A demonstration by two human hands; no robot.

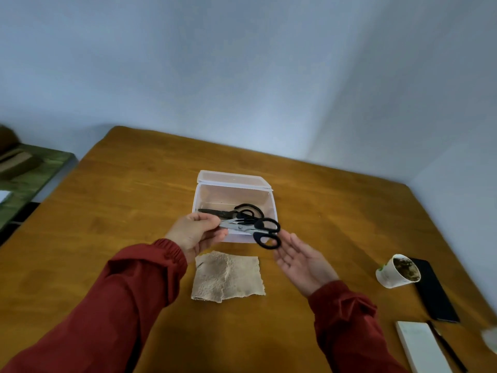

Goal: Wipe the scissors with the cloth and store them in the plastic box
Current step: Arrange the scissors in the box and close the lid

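Head view has our left hand (195, 232) pinching the silver blades of the scissors (250, 231) between thumb and fingers, blades closed, black handle loops pointing toward our right hand (298, 261). That right hand lies open, palm up, fingers straight, just below and to the right of the loops. Its fingertips come very close to the lower loop, but we cannot tell whether they touch it.

The scissors hang over the near edge of the plastic box (231, 193), which sits on the wooden table (134, 197) just beyond both hands, lid tipped back on the far side. Inside it, beyond our left fingers, lies a second pair of scissors (228, 212) with dark blades and black handles.

The cloth (227, 275), a beige rag with rough edges, lies flat on the table between our wrists, nearer to us than the box, and neither hand touches it. Red sleeves (134, 286) cover both forearms.

Well to the right of our right hand stands a white cup (398, 271) with dark contents, just beside a black slab (433, 289). Nearer us on that side lie a white pad (419, 345) and a dark pen (446, 348).
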